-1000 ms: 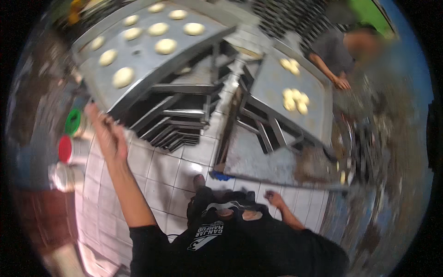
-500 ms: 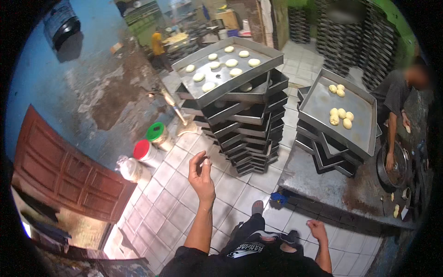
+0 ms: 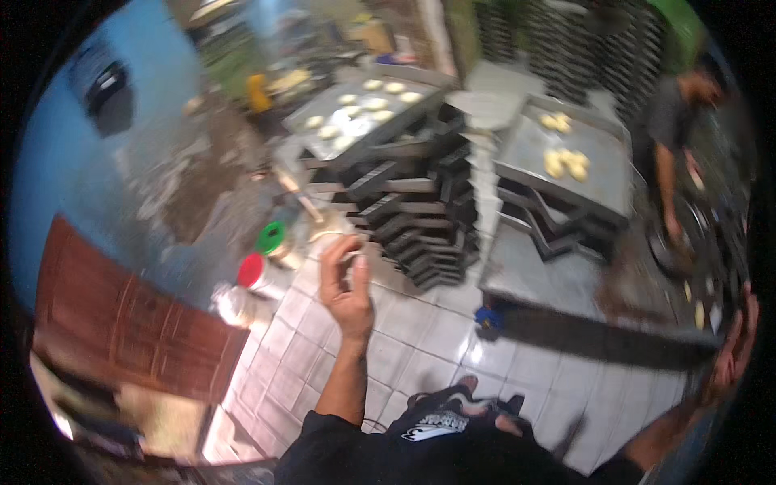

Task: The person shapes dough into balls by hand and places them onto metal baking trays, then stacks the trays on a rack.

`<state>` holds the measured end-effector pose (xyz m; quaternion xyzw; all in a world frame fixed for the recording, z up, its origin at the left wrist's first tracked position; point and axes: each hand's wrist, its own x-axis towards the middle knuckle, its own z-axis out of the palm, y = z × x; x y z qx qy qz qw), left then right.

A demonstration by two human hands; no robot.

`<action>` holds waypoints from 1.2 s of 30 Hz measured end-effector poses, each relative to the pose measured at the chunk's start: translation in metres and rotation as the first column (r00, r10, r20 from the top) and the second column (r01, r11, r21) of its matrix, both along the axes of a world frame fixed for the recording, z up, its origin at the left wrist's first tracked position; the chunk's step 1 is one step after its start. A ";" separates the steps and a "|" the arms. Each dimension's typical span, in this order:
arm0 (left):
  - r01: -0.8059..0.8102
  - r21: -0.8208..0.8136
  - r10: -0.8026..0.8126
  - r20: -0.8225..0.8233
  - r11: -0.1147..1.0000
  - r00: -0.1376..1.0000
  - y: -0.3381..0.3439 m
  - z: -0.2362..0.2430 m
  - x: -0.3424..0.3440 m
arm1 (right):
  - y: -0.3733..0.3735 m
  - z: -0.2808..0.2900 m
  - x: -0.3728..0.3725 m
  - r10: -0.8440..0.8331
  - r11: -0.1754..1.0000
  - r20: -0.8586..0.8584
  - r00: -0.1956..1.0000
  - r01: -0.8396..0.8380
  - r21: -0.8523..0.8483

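My left hand [image 3: 346, 283] is raised over the tiled floor, fingers curved and apart from the thumb, with nothing visible between them. Far over at the right rim, my right hand [image 3: 735, 343] reaches out by the end of the workbench [image 3: 537, 267]; its fingers look stretched out, though blurred. Beyond my left hand rises a tall stack of dark metal trays [image 3: 420, 218], turned crosswise on each other. Its top tray [image 3: 323, 105] bears several pale round dough pieces [image 3: 376, 104]. On the bench, another tray [image 3: 598, 153] holds several yellowish dough balls [image 3: 566, 164] in two clusters.
A person [image 3: 667, 129] works at the right with one hand in a dark round pan [image 3: 671, 250]. Buckets with a green lid [image 3: 272, 238] and a red lid [image 3: 250, 269] stand along the blue wall, near a brown wooden door [image 3: 137, 315]. More trays are stacked behind.
My right arm has swung outward to the right, from beside my body to the bench's end. My left hand stays raised, its fingers slightly shifted. The view has moved and blurred.
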<state>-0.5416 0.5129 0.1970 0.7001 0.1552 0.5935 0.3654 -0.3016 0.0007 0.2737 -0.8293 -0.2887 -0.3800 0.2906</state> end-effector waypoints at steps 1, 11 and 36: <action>0.008 0.035 -0.007 -0.018 0.999 1.000 -0.005 -0.001 -0.001 | -0.004 0.003 -0.016 0.048 0.994 0.001 0.999 -0.048 0.096; 0.426 -0.202 -0.462 -0.189 0.882 0.867 -0.134 -0.090 0.120 | 0.023 -0.150 -0.006 0.285 0.947 -0.644 0.710 -0.104 0.305; 0.159 -0.184 -0.209 -0.299 0.970 0.931 -0.123 -0.155 0.322 | 0.358 -0.203 0.492 0.296 0.856 -0.777 0.555 -0.516 -0.043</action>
